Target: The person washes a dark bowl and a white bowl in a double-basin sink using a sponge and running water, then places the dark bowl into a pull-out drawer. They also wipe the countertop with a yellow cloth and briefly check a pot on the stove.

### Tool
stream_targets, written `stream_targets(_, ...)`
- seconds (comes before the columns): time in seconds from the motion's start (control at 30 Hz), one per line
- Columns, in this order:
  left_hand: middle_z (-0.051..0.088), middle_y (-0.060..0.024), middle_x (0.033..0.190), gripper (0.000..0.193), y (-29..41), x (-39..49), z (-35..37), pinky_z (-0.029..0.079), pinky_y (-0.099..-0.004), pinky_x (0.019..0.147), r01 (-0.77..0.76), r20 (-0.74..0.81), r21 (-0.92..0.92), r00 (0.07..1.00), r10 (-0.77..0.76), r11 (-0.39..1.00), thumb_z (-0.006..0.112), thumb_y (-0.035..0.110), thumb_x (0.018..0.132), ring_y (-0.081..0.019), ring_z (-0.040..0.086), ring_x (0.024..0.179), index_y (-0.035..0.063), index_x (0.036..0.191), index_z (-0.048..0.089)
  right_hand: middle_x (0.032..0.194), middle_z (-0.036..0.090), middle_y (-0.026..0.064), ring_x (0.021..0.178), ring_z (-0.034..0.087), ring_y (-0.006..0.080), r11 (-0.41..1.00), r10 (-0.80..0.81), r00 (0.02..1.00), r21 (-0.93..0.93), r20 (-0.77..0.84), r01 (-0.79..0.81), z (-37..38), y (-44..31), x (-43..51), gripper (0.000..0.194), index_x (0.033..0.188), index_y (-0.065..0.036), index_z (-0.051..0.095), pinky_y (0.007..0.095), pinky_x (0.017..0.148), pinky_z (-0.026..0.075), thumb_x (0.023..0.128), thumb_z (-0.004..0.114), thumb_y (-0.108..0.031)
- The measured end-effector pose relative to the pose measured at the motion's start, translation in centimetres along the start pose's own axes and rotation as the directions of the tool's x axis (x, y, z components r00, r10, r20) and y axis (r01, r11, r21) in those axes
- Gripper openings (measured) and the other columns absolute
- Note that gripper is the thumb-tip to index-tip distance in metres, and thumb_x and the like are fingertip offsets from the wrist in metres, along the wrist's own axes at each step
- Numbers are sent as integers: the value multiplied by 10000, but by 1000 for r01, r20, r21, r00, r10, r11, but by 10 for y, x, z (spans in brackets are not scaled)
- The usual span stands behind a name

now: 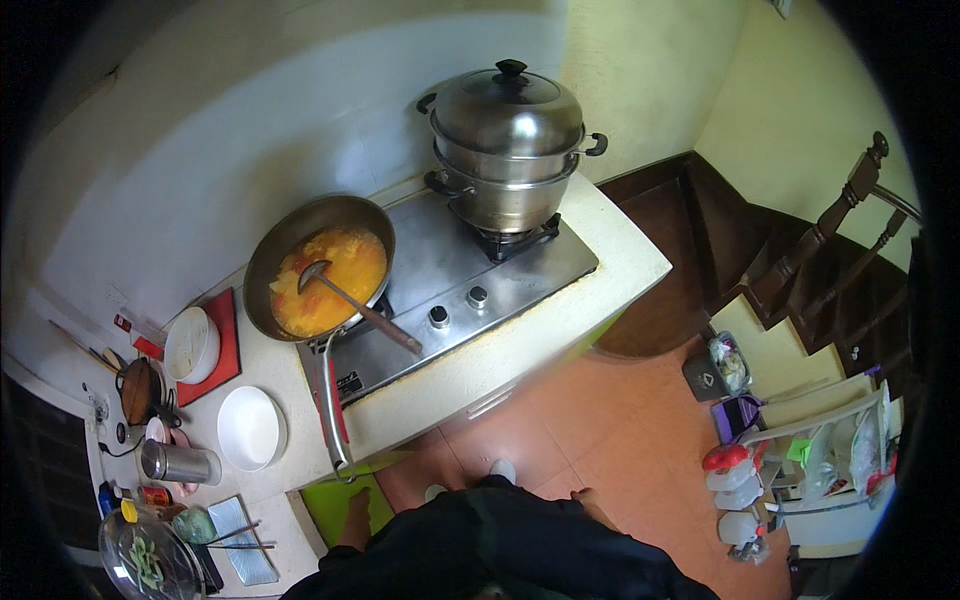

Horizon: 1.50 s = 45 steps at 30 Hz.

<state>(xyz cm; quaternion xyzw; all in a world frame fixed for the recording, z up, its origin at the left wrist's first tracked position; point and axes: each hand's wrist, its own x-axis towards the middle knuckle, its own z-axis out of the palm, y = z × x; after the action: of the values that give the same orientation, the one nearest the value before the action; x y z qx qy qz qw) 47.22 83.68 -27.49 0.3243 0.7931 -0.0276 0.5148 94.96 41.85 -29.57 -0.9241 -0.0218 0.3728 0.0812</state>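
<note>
My left hand hangs low beside the lime-green cabinet front, with nothing visible in it. On the other side of my dark clothing, my right hand hangs over the floor, apart from any object and seemingly empty. Before me a wok sits on the left of the gas stove, its long metal handle pointing towards me. Orange-yellow soup with red and pale pieces fills its bottom. A ladle rests with its bowl in the soup and its handle across the rim.
A lidded steel steamer stands on the right burner. An empty white bowl, a used bowl on a red mat and a metal canister stand left. A bin, bottles and wooden stairs lie right.
</note>
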Motion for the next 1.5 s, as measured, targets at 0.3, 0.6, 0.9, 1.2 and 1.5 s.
stream_targets(0.3, 608, -191, 1104, 486, 23, -30, 71, 477, -444, 779, -351, 110, 217, 936, 335, 911, 550, 423, 852, -320, 593, 959, 89, 1205, 565, 1040, 639, 211, 1001, 613, 340, 996, 19, 997, -88, 69, -13, -46, 35, 19, 570, 944, 4, 679, 415, 869, 473, 763, 528, -516)
stream_targets(0.6, 614, -192, 943, 255, 27, -53, 98, 463, -399, 708, -744, 530, 426, 666, 525, 514, 533, 185, 836, -278, 607, 866, 51, 1032, 627, 920, 637, 275, 924, 620, 395, 981, 156, 979, 139, -131, -138, -88, 49, 21, 715, 873, 50, 671, 474, 828, 474, 882, 343, -585)
stream_targets(0.9, 618, -191, 954, 263, 59, -96, 148, 467, -399, 716, -630, 539, 427, 754, 377, 649, 540, 202, 833, -281, 610, 875, 52, 1028, 632, 898, 636, 283, 903, 613, 418, 976, 210, 975, 72, -76, -205, -127, 23, 100, 841, 864, 73, 663, 491, 808, 474, 892, 197, -627)
stream_targets(1.2, 621, -190, 966, 271, 59, -142, 228, 471, -400, 725, -461, 430, 428, 860, 274, 778, 548, 218, 829, -283, 613, 883, 52, 1024, 637, 882, 637, 286, 880, 610, 435, 990, 142, 990, -9, -9, -142, -232, 1, 193, 942, 857, 91, 656, 503, 789, 476, 889, 83, -655)
stream_targets(1.5, 624, -189, 977, 281, 61, -200, 285, 475, -400, 733, -278, 251, 336, 947, 199, 900, 555, 235, 825, -285, 616, 892, 52, 1020, 642, 819, 651, 238, 811, 629, 389, 1000, -27, 994, 4, -105, 28, -266, -96, 278, 710, 823, 16, 675, 484, 729, 495, 922, 260, -552)
